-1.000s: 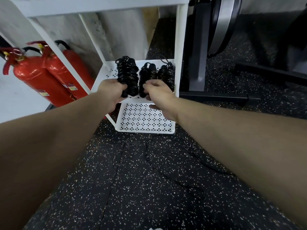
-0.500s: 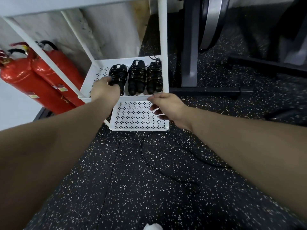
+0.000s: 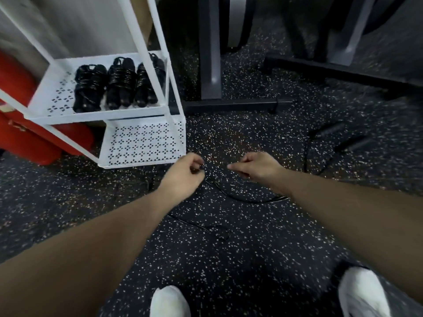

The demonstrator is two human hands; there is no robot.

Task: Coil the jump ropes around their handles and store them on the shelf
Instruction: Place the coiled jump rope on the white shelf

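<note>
Black cord of the loose jump rope (image 3: 240, 197) snakes across the speckled rubber floor (image 3: 251, 259), running from beneath the left hand (image 3: 183, 173) toward four o'clock under the right forearm. Its two handles (image 3: 338, 138) lie well apart at two o'clock, long axes pointing roughly toward eight o'clock; the right hand (image 3: 256, 167) is the nearer one. Left fingers are curled, seemingly pinching the cord, though blur keeps this uncertain. Right fingers are loosely curled with the forefinger out, holding nothing. Three coiled jump ropes (image 3: 116, 84) already sit side by side on the white shelf (image 3: 57, 99) at ten o'clock.
</note>
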